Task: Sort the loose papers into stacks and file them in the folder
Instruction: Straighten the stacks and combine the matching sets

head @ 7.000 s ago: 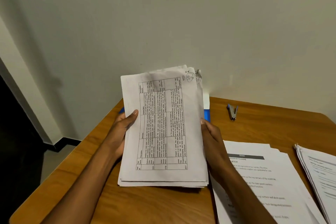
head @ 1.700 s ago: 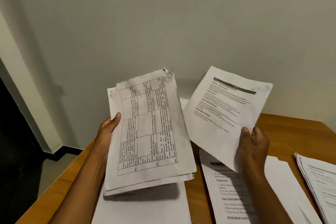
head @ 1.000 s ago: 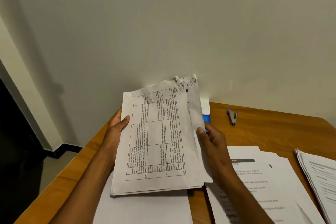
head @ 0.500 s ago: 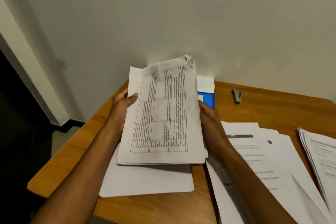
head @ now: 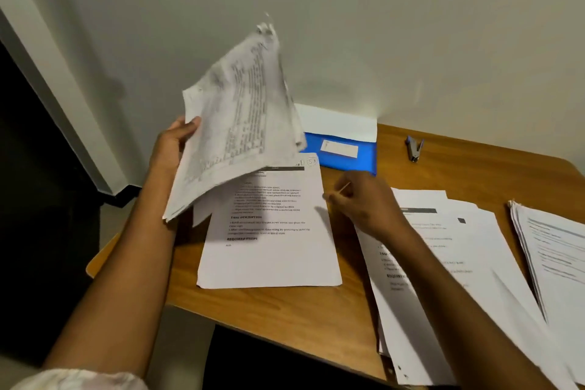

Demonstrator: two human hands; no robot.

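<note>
Left hand (head: 172, 149) gripping a tilted sheaf of papers (head: 234, 123), raised above the wooden surface (head: 285, 320). Right hand (head: 361, 203) loosely curled, empty, just right of a printed sheet (head: 269, 250) lying flat. Blue folder (head: 342, 152) by the wall, stapler (head: 414, 149) beyond; two paper stacks (head: 459, 279) further right.

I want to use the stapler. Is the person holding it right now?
No, the stapler lies alone on the table by the wall, while the left hand holds a bundle of papers.
</note>
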